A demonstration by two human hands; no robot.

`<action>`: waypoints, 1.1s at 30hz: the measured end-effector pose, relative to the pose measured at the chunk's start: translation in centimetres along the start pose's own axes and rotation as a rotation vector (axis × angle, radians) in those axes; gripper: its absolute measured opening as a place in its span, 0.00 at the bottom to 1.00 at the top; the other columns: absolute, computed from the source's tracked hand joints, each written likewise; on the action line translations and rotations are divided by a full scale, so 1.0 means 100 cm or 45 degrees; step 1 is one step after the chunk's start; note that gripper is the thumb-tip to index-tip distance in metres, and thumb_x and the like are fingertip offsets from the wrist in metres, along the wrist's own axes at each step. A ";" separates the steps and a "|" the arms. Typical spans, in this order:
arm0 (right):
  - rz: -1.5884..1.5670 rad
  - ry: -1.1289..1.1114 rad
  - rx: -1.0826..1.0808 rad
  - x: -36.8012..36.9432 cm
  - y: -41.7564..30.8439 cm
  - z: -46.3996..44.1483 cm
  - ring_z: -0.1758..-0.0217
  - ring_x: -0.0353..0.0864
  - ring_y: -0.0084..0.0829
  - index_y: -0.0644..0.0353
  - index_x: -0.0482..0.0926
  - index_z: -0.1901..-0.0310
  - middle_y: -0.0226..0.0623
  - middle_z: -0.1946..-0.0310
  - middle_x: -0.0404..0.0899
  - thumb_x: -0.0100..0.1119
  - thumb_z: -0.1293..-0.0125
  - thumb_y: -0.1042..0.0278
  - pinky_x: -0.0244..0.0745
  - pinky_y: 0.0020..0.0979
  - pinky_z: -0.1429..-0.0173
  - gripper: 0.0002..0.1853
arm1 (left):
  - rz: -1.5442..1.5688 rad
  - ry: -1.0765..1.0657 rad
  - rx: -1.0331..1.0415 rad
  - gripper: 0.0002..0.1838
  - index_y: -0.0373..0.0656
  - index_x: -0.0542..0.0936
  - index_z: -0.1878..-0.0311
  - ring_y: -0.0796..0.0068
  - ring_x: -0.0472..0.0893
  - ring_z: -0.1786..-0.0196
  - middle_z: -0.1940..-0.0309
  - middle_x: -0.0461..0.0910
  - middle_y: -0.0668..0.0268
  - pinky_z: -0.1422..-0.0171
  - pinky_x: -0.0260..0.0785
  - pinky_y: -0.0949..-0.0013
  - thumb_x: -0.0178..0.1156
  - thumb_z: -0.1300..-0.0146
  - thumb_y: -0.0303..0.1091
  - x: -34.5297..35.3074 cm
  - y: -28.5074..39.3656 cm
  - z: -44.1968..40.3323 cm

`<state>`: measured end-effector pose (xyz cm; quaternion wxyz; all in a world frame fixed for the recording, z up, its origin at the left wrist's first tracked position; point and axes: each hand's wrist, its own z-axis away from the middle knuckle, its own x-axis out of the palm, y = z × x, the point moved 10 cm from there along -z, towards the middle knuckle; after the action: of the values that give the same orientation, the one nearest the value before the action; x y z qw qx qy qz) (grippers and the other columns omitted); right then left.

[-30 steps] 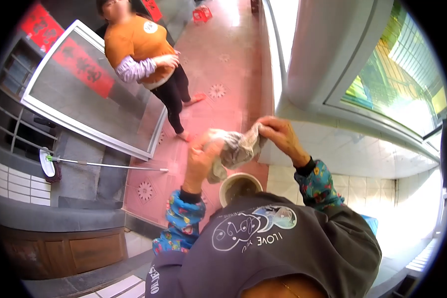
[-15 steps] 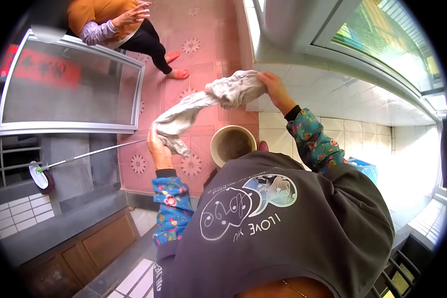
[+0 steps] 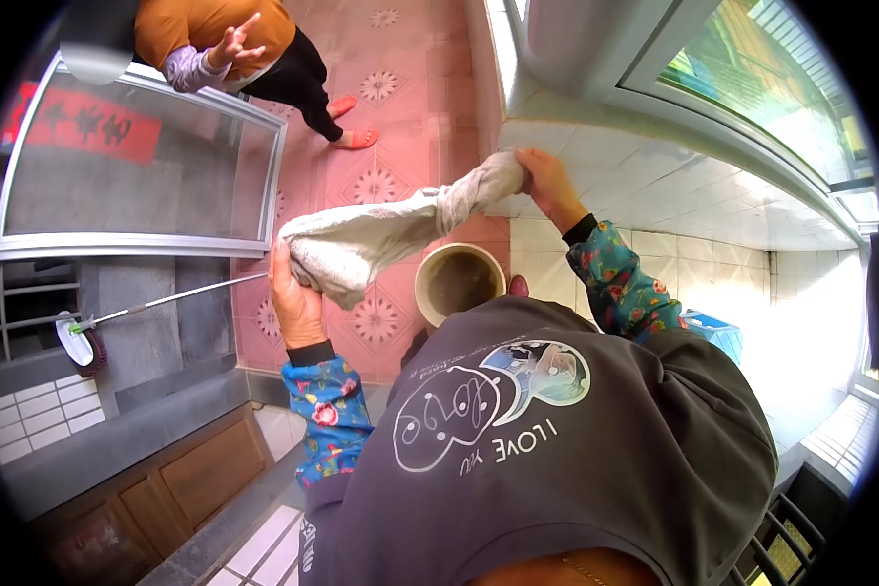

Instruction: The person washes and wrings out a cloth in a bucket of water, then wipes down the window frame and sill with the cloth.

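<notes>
A pale grey cloth (image 3: 381, 232) is stretched between my two hands, twisted near its right part and wider at the left. My left hand (image 3: 295, 298) grips its left end, fingers partly hidden behind the fabric. The right end is pinched in my right hand (image 3: 549, 186), higher up by the tiled wall. Below the cloth, close to my body, a round bucket (image 3: 421, 285) stands on the floor with murky liquid in it.
Another person (image 3: 283, 73) in orange stands at the upper left by a framed glass door (image 3: 132, 241). A mop (image 3: 181, 295) leans at the left. A blue basket (image 3: 715, 332) sits at the right. White tiled ledge (image 3: 654, 181) runs along the right.
The bunched cloth has been pulled out long between my hands, which have moved apart. My view has tilted down. The other person has raised a hand with its fingers spread.
</notes>
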<state>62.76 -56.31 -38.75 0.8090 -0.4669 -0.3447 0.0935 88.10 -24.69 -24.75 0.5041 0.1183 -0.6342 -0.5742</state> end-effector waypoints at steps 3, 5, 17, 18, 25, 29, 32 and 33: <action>0.427 -0.121 0.085 0.005 0.022 0.010 0.60 0.81 0.33 0.62 0.78 0.56 0.36 0.64 0.80 0.59 0.35 0.57 0.77 0.33 0.57 0.15 | -0.020 -0.134 0.002 0.18 0.35 0.74 0.45 0.68 0.77 0.47 0.50 0.78 0.61 0.38 0.68 0.64 0.53 0.29 0.40 0.041 0.014 0.013; 1.118 -0.196 -0.064 0.014 0.045 0.008 0.54 0.80 0.37 0.64 0.76 0.49 0.41 0.56 0.79 0.61 0.37 0.62 0.76 0.35 0.51 0.18 | -0.047 -0.283 -0.035 0.22 0.36 0.74 0.42 0.66 0.77 0.44 0.48 0.78 0.60 0.36 0.67 0.62 0.54 0.30 0.44 0.065 0.008 0.017; 0.754 -0.818 0.003 0.148 0.081 0.076 0.51 0.79 0.28 0.61 0.74 0.41 0.38 0.54 0.82 0.61 0.39 0.68 0.71 0.30 0.42 0.23 | -0.066 -0.549 -0.026 0.26 0.37 0.72 0.40 0.63 0.75 0.41 0.44 0.77 0.58 0.33 0.64 0.58 0.50 0.29 0.49 0.152 0.012 0.035; 0.636 -0.740 0.080 0.139 0.073 0.075 0.51 0.80 0.28 0.61 0.74 0.41 0.38 0.54 0.83 0.61 0.40 0.70 0.71 0.29 0.41 0.24 | -0.030 -0.488 0.005 0.26 0.37 0.72 0.39 0.63 0.75 0.40 0.43 0.76 0.58 0.33 0.64 0.57 0.50 0.29 0.50 0.142 0.019 0.028; 0.182 -0.411 -0.213 0.089 -0.080 0.098 0.47 0.75 0.26 0.61 0.77 0.44 0.33 0.51 0.79 0.64 0.40 0.64 0.69 0.30 0.40 0.22 | -0.107 -0.356 -0.168 0.26 0.39 0.71 0.37 0.63 0.72 0.36 0.39 0.74 0.60 0.31 0.63 0.55 0.53 0.29 0.49 0.083 -0.012 -0.026; 0.895 -0.397 -0.946 0.121 -0.135 0.129 0.29 0.61 0.42 0.60 0.70 0.37 0.48 0.36 0.65 0.69 0.45 0.65 0.54 0.38 0.26 0.33 | -0.033 -0.721 -0.522 0.28 0.39 0.65 0.32 0.65 0.70 0.34 0.37 0.71 0.61 0.27 0.57 0.58 0.43 0.25 0.51 0.167 -0.108 0.010; 0.614 -0.036 -0.954 0.096 -0.135 0.124 0.34 0.65 0.31 0.58 0.72 0.40 0.41 0.38 0.67 0.70 0.46 0.71 0.60 0.36 0.30 0.30 | 0.226 -1.076 -0.596 0.30 0.41 0.58 0.28 0.65 0.64 0.30 0.30 0.61 0.62 0.28 0.57 0.55 0.42 0.25 0.51 0.250 -0.134 0.052; 0.522 0.026 -0.912 0.071 -0.131 0.114 0.40 0.70 0.28 0.59 0.72 0.42 0.35 0.45 0.73 0.70 0.47 0.73 0.66 0.34 0.35 0.28 | 0.173 -1.128 -0.620 0.29 0.41 0.59 0.28 0.66 0.65 0.31 0.29 0.60 0.61 0.29 0.59 0.57 0.45 0.26 0.48 0.259 -0.143 0.056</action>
<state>58.44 -52.22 -20.95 0.5631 -0.7790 -0.2473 0.1221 65.57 -44.65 -22.87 0.2359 -0.2989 -0.6410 -0.6664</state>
